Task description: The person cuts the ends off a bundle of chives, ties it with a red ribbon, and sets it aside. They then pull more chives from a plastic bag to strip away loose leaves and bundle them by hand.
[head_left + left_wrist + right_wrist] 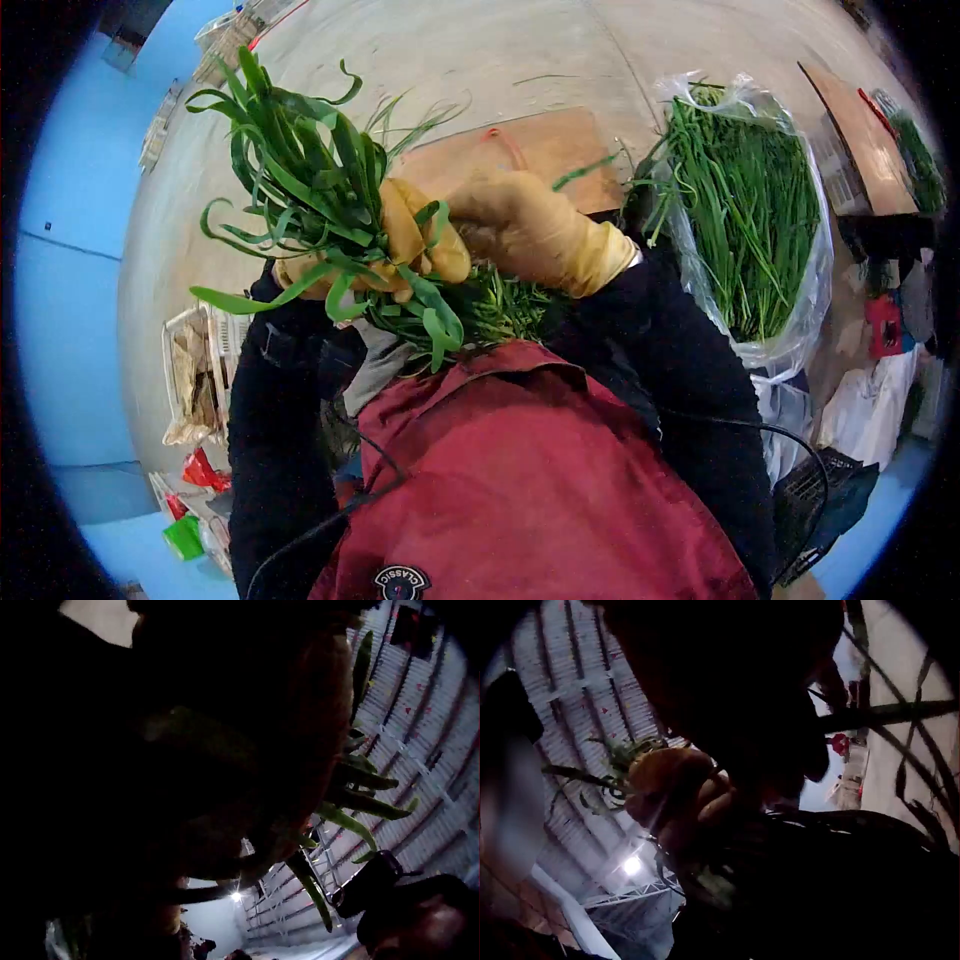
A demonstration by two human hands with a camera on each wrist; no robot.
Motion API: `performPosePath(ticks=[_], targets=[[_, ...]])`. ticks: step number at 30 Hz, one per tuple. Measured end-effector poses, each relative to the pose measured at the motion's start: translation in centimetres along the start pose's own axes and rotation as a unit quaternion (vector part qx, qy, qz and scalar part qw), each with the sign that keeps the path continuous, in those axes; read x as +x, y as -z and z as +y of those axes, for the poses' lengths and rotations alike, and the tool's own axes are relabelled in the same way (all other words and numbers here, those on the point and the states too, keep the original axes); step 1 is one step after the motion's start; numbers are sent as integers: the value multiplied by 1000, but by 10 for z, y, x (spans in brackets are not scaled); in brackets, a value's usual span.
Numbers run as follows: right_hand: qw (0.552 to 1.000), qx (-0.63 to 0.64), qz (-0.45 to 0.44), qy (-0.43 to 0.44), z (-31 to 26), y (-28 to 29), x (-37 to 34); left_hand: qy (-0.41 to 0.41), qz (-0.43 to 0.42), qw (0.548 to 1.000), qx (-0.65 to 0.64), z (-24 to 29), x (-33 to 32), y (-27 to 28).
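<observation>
Left hand point(408, 232), yellow-gloved: fingers curled around a bunch of green leaves point(310, 165), gripping it at about chest front, above the dark red apron point(530, 470). Right hand point(535, 232), same glove type: just beside the left, fingers bent inward; whether they pinch anything, cannot tell.

Bunch orientation, head view: long axis slants from the grip toward the upper left, leaf ends fanned out, away from the body. A few blades bend back and droop toward the apron. Finer greens point(505, 305) lie below the hands, at the apron's top edge.

Left wrist view: hand nearly black; adds leaf tips silhouetted against a corrugated ceiling point(435, 742), which the head view lacks. Right wrist view: adds lit, bent glove fingers from the side, leaf ends beyond them, a bright lamp point(632, 865), and long dark strands at right.

Farther out, head view only: brown board point(560, 140) on the floor; at right, a clear bag point(822, 250) of long greens, blades running roughly toward and away from the person.
</observation>
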State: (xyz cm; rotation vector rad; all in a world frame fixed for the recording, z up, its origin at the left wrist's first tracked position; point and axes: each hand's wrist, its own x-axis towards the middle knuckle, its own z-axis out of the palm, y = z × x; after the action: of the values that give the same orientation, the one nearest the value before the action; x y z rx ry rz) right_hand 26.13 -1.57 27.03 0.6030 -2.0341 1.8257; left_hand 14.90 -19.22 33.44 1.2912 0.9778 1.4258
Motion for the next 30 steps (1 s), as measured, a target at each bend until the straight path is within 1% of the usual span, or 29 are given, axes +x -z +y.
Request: performPosePath(ticks=[1,2,3,4,5,6,7,8,9,10,11,12,13,15,16,17,18,19,20,21,22,23,24,25,27,28,29,30], targets=[[994,104,10,-21,7,-2,1,-13,3,1000,2,-6,-6,9],[986,-156,50,-31,5,15,-2,-27,6,1000,3,-11,-13,19],[962,-245,104,-54,24,31,-11,10,61,998,11,-5,-27,21],[972,-97,169,-130,22,46,-19,47,116,992,14,1,-41,24],[954,-27,261,-148,57,63,-43,13,127,990,55,1,-48,35],[911,-235,212,-263,35,78,-50,-22,137,986,97,-1,-52,51],[888,-280,204,-301,57,89,-75,11,227,968,111,8,-53,43],[944,-166,111,-264,73,98,-101,45,314,941,116,17,-54,35],[933,-141,113,-312,65,81,-112,9,312,943,115,16,-55,46],[918,-268,44,-288,60,74,-119,5,324,936,136,15,-56,59],[898,-299,-5,-323,62,69,-132,0,337,928,157,12,-60,77],[895,-269,11,-355,68,63,-140,-4,337,894,296,4,-74,109],[890,-238,28,-387,72,57,-144,-12,378,877,295,1,-66,107],[893,-226,22,-388,73,47,-144,-28,457,840,291,-5,-52,103],[895,-220,20,-388,74,43,-144,-14,488,833,261,-7,-46,105],[895,-197,25,-399,80,38,-149,0,517,824,230,-8,-43,110],[894,-174,29,-411,91,32,-155,-22,540,808,234,-25,-46,125],[893,-153,33,-421,97,29,-159,29,502,801,324,-49,-63,160],[903,-209,-2,-377,96,22,-156,57,514,747,418,-85,-61,162],[882,-142,13,-449,94,17,-153,95,494,710,492,-99,-65,164],[870,-141,4,-473,85,14,-144,130,472,667,561,-107,-64,160],[855,-139,-1,-499,77,13,-137,103,478,724,487,-103,-65,164],[864,-137,8,-485,79,12,-142,74,483,773,404,-93,-62,162],[872,-136,13,-469,84,12,-148,47,487,812,320,-83,-59,160],[889,-155,10,-431,98,10,-158,106,500,780,361,-79,-57,144],[895,-175,1,-410,108,8,-164,67,497,781,372,-98,-74,166],[900,-195,-7,-390,113,9,-166,28,491,782,383,-134,-102,208],[894,-167,-16,-416,103,6,-157,43,489,798,350,-127,-102,208]])
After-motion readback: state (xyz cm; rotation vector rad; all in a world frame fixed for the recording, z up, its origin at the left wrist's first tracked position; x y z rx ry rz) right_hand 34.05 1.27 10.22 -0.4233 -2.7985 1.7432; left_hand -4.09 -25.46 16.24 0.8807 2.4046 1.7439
